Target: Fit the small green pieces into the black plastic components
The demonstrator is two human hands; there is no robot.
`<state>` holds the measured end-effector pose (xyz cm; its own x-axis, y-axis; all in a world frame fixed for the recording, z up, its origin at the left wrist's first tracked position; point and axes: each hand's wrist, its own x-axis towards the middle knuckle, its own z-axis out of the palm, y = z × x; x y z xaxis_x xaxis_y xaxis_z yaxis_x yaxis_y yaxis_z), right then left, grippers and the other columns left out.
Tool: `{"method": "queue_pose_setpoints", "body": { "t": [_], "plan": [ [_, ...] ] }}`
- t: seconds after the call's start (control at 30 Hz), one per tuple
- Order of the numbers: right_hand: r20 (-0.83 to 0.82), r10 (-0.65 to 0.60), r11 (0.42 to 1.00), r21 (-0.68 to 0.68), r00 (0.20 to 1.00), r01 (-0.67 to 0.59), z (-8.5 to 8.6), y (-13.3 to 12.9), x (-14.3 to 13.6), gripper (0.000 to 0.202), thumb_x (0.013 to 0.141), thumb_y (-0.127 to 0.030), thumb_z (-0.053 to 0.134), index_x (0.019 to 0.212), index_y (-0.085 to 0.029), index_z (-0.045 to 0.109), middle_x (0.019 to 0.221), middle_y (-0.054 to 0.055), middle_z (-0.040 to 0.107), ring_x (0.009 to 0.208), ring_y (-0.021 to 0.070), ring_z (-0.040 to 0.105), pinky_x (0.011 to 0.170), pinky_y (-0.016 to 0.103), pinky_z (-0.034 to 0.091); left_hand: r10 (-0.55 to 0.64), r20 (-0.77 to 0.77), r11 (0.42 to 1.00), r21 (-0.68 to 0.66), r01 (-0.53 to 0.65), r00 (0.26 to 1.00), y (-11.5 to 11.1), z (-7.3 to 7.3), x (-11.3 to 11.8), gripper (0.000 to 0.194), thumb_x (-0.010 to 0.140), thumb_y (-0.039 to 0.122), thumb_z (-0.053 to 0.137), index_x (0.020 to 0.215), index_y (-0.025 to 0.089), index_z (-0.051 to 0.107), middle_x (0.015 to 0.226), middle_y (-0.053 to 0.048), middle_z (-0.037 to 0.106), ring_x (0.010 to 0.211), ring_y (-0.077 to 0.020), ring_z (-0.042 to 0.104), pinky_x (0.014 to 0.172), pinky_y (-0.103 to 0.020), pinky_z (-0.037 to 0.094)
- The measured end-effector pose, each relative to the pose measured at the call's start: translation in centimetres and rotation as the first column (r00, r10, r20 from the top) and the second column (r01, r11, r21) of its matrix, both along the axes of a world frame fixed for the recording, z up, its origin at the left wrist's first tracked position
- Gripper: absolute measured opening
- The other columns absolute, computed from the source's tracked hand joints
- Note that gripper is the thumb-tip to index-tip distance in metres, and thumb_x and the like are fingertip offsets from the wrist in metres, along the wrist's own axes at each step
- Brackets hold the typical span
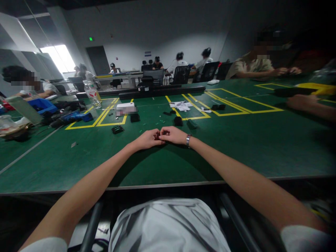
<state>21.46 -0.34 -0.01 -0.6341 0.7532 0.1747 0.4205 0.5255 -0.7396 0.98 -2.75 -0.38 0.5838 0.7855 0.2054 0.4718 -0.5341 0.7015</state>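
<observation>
Just above the green tabletop (168,164), my left hand (149,139) and my right hand (172,135) meet at the fingertips. The fingers of both are curled and pinched together; whatever they may hold is hidden between them. A metal band (188,140) circles my right wrist. Beyond the hands lie small green pieces (160,122), too small to name. A black slotted block (178,121) and a dark green block (192,123) sit past my right hand. Off to the left of my left hand is a black holder with green pieces in it (117,129).
Farther back are a white box-like device (125,107), crumpled white paper (181,105) and a plastic bottle (92,94). A blue power tool (78,116) and a blue bin (42,105) crowd the left. At right, a co-worker's hand (301,103) rests near yellow material (319,88).
</observation>
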Motion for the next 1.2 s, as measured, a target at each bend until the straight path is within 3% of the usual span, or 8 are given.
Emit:
{"method": "queue_pose_setpoints", "body": {
  "t": [0.63,0.87,1.2],
  "plan": [
    [-0.006,0.003,1.0,-0.024,1.0,-0.003,0.3,-0.1,0.1,0.025,0.083,-0.04,0.064,0.085,-0.016,0.06,0.071,0.001,0.062,0.06,0.0123,0.05,0.055,0.025,0.036,-0.006,-0.015,1.0,-0.007,0.006,1.0,-0.2,0.5,0.0,0.039,0.077,0.047,0.07,0.097,0.015,0.058,0.081,-0.001,0.062,0.07,-0.0125,0.056,0.061,-0.023,0.039],
    [-0.088,0.004,0.993,-0.121,0.996,-0.015,0.3,-0.3,0.1,0.026,0.082,-0.041,0.066,0.086,-0.016,0.059,0.072,0.002,0.064,0.063,0.0141,0.058,0.059,0.025,0.041,-0.095,0.001,0.993,-0.07,0.095,0.995,-0.3,0.9,-0.4,0.04,0.077,0.036,0.072,0.107,0.015,0.056,0.082,0.0,0.061,0.071,-0.0123,0.057,0.062,-0.023,0.041],
    [-0.134,-0.011,0.982,-0.187,0.991,-0.014,0.9,-0.7,0.0,0.028,0.084,-0.042,0.065,0.086,-0.014,0.062,0.073,0.003,0.066,0.067,0.015,0.061,0.065,0.028,0.046,-0.015,0.006,0.999,-0.028,0.015,1.0,-0.1,0.2,-0.2,0.041,0.075,0.034,0.072,0.108,0.016,0.056,0.081,0.0,0.062,0.07,-0.0127,0.056,0.063,-0.023,0.041]
  ]
}}
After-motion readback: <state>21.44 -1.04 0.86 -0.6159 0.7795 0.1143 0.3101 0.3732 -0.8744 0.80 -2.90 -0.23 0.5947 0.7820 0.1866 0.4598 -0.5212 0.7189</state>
